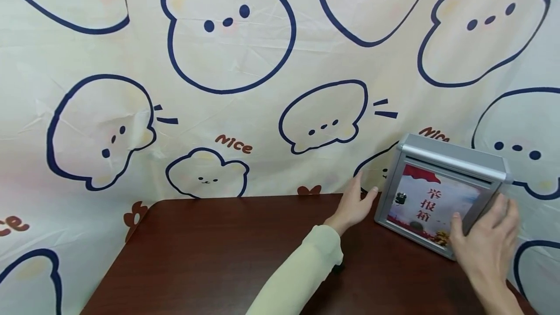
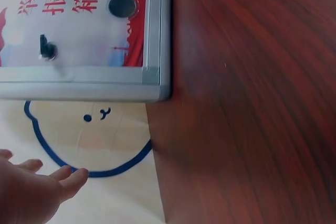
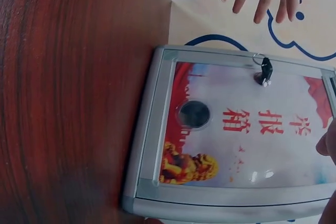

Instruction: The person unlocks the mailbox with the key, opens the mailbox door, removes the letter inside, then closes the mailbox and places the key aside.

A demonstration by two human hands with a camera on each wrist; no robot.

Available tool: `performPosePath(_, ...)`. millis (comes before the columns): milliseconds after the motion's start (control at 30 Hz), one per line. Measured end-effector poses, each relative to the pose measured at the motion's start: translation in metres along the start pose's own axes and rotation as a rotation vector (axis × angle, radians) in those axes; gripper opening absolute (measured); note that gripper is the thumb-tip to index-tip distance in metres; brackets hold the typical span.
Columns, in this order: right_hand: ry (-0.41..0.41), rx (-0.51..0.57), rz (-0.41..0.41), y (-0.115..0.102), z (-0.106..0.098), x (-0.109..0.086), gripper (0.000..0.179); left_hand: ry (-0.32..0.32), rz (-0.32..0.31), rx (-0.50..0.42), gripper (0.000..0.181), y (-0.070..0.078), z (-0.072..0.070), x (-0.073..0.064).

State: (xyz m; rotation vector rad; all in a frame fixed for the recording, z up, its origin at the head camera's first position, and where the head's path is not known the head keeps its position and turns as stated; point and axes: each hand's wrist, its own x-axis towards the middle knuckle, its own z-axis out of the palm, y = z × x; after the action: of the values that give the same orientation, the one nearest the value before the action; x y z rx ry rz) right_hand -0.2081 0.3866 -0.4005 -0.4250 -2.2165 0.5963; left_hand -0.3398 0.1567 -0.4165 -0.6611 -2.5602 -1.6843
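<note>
Two hands flank the silver box (image 1: 437, 198): the left hand (image 1: 352, 205) holds nothing, its fingers parted just beside the case, while the right hand (image 1: 491, 237) lies along the other side, thumb over the front; whether it grips, I cannot tell. The box is at the right rear of the dark surface (image 1: 210, 252), close to the patterned cloth (image 1: 232, 69). With the left side unsupported, a one-sided push from the right could slide or tip it, perhaps towards the nearby back edge. The key (image 3: 267, 68) jutting from the front might catch a finger if the left hand closes carelessly. Only the head view shows the broad top of the lid; the left wrist view makes plain the gap between fingers and frame; the right wrist view reveals the key's ring and the golden lion (image 3: 190, 166) clearly.
</note>
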Motion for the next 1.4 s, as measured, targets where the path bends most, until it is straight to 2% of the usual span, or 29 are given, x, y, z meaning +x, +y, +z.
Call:
performPosePath(167,-0.094,-0.006,0.086,0.004,0.004,0.003,0.095,0.000,-0.013,-0.036,0.066,0.004,0.012,0.004)
performPosePath(267,-0.136,0.007,0.115,0.005,0.008,0.004,0.093,-0.008,-0.046,-0.045,0.066,0.003,0.019,0.004)
performPosePath(400,-0.178,0.077,0.146,0.005,0.015,0.003,0.092,-0.004,-0.061,-0.051,0.064,-0.001,0.027,0.007)
performPosePath(600,-0.219,0.179,0.175,0.010,0.021,0.002,0.094,-0.012,-0.037,-0.100,0.060,-0.002,0.038,0.008)
performPosePath(833,-0.222,0.243,0.153,0.020,0.021,0.007,0.091,0.044,-0.037,-0.131,0.056,0.002,0.052,0.011)
performPosePath(1033,-0.237,0.237,0.212,0.027,0.019,0.009,0.087,0.074,-0.020,-0.168,0.052,0.002,0.062,0.015)
performPosePath(1233,-0.176,0.249,0.198,0.030,0.019,0.007,0.079,0.114,-0.027,-0.195,0.049,0.001,0.069,0.015)
performPosePath(1400,-0.139,0.275,0.183,0.028,0.016,0.008,0.073,0.154,-0.023,-0.222,0.048,0.005,0.072,0.018)
